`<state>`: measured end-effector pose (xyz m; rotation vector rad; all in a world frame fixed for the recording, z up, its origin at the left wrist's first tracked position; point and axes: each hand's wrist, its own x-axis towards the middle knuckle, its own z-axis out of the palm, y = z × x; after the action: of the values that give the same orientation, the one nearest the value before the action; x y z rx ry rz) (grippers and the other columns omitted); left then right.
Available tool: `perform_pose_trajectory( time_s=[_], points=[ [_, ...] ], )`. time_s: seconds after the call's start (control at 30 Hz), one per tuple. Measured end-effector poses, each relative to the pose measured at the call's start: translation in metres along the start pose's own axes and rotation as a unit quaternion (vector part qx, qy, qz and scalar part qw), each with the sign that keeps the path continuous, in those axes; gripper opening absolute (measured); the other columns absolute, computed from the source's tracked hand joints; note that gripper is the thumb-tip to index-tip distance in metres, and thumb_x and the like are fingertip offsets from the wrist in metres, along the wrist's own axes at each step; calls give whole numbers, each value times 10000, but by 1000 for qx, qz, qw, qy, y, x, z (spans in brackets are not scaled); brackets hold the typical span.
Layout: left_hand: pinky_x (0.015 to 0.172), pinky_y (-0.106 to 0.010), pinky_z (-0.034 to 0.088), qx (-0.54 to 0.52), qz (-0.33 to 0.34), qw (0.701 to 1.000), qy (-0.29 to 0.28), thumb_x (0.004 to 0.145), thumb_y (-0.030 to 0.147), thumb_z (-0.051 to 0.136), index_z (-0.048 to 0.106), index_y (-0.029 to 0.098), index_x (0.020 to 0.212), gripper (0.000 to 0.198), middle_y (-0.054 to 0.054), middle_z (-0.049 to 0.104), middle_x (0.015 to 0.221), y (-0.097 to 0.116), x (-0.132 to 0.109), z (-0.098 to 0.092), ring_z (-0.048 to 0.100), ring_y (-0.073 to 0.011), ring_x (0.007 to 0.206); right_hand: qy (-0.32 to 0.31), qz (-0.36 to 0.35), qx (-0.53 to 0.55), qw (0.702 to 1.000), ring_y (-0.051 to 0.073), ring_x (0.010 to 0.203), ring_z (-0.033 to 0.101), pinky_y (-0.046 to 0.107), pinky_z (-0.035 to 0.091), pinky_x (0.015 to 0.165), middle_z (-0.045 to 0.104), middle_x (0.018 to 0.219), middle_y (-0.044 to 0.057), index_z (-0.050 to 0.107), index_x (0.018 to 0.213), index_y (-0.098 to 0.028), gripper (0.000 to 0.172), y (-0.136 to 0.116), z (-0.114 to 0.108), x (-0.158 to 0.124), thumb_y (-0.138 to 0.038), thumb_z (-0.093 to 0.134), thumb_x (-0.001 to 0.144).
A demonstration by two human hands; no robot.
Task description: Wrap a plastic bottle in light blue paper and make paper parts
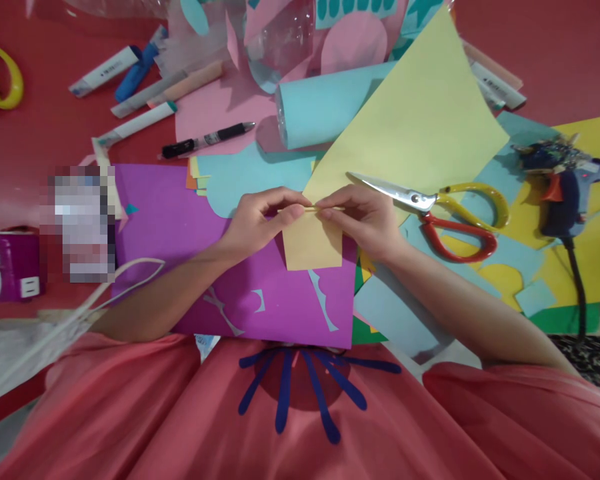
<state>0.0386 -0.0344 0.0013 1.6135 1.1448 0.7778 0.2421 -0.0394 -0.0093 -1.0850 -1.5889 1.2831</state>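
Note:
Both my hands pinch the top edge of a small pale yellow piece of paper (313, 243), where a narrow folded strip shows. My left hand (263, 217) grips it near the middle of that edge, thumb in front. From the other side my right hand (365, 217) holds the same edge, its fingertips almost touching the left ones. Beneath lies a purple sheet (155, 227) with thin light-blue scraps (323, 300) on it. Scissors (420, 200) with one yellow and one red handle lie beside my right hand. A large pale yellow sheet (415, 127) spreads behind my hands.
A glue gun (567, 193) with a black cord lies at the right on yellow paper (595, 260). Behind are a light-blue wrapped cylinder (335, 107), a black pen (207, 140) and several markers (105, 70). A purple box (13, 267) and white cable (87, 303) are at left.

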Motion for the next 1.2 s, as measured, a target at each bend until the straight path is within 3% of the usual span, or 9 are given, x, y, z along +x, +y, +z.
perform_pose_trajectory(
  time_s=[0.37, 0.77, 0.87, 1.0, 1.2],
  points=[
    [680, -243, 501, 5, -35, 999, 6, 802, 600, 641, 787, 196, 916, 444, -54, 776, 912, 0, -1, 0, 682, -164, 792, -4, -10, -7, 1000, 153, 823, 698, 322, 569, 765, 743, 850, 4, 730, 843, -227, 61, -1, 0, 0, -234, 676, 817],
    [774, -248, 545, 5, -17, 999, 34, 809, 512, 680, 782, 212, 954, 349, -62, 775, 997, 0, -4, 2, 714, -182, 904, 19, 10, -11, 1000, 146, 814, 698, 292, 575, 717, 747, 867, 1, 716, 873, -223, 97, 0, 1, 1, -292, 704, 807],
    [742, -234, 542, 8, -12, 999, 34, 808, 530, 669, 783, 206, 944, 369, -59, 777, 973, 0, -5, 3, 715, -175, 884, 27, 33, -19, 999, 116, 665, 648, 260, 550, 610, 723, 770, -2, 716, 841, -212, 133, -2, 2, 1, -340, 712, 806],
    [747, -232, 537, 19, -23, 999, 32, 802, 565, 654, 782, 195, 943, 417, -59, 775, 959, 0, -5, 3, 709, -168, 858, 32, 43, -46, 998, 63, 465, 463, 208, 399, 428, 627, 592, -36, 727, 815, -214, 146, 0, 1, 0, -359, 709, 807],
    [727, -228, 521, -1, -40, 999, 19, 793, 553, 672, 782, 184, 956, 417, -71, 773, 962, 1, -1, 1, 697, -163, 829, 51, 30, -39, 997, 80, 503, 515, 212, 407, 441, 656, 618, -26, 727, 773, -213, 121, 1, 2, -1, -328, 707, 805]
  ],
)
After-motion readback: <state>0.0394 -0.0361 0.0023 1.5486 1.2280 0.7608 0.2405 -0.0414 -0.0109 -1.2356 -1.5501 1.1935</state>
